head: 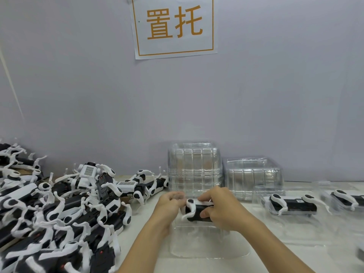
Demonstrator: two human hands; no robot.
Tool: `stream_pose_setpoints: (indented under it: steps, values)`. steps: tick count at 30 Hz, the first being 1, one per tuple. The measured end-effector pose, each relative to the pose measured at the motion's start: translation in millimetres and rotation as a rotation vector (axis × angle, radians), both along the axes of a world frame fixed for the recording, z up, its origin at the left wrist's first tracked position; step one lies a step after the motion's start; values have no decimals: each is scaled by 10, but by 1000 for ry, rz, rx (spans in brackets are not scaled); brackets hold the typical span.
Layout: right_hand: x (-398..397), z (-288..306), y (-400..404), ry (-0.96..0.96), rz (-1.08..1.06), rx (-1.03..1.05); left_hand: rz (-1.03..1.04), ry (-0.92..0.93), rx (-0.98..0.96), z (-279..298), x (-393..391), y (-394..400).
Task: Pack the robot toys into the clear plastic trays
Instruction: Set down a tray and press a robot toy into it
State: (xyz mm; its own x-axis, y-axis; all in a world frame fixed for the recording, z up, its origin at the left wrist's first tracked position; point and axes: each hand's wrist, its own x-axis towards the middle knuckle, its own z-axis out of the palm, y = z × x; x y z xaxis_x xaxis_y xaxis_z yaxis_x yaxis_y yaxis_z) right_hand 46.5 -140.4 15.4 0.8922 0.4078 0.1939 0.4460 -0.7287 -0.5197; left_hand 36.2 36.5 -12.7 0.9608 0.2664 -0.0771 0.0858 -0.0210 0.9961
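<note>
A black and white robot toy [194, 210] is held just above a clear plastic tray [208, 245] lying on the table in front of me. My left hand [170, 203] grips the toy's left end, and my right hand [218, 208] curls round its right part with the thumb on its black side. A large heap of the same robot toys [65, 209] fills the table's left side. Two filled clear trays sit at the right, one [291, 205] close by and one [346, 200] at the frame edge.
Two stacks of clear trays stand against the wall behind my hands, a tall one [194, 168] and a lower one [254, 176]. A paper sign [174, 26] hangs on the grey wall. Another dark object [360, 253] shows at the right edge.
</note>
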Motion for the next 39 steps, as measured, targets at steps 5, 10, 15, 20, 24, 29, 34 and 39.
stream_pose_setpoints:
  steps: [5,10,15,20,24,29,34,39]
  values:
    - [-3,1,7,-2,-23,-18,20,-24,44,-2,-10,-2]
    - [-10,10,10,4,-30,-21,13,-6,36,2,-7,3]
    - [-8,7,4,25,-18,-51,7,32,140,72,6,-12]
    - [-15,15,10,24,-34,-64,9,47,115,59,-11,-21]
    - [-23,5,10,14,-47,-50,22,52,154,71,-5,-25]
    - [-58,25,-3,-41,-17,-24,15,59,85,64,-26,-16]
    - [-175,125,23,-337,-23,-122,17,47,53,51,-22,-18]
    - [-332,197,240,-287,119,12,12,30,74,47,-20,-14]
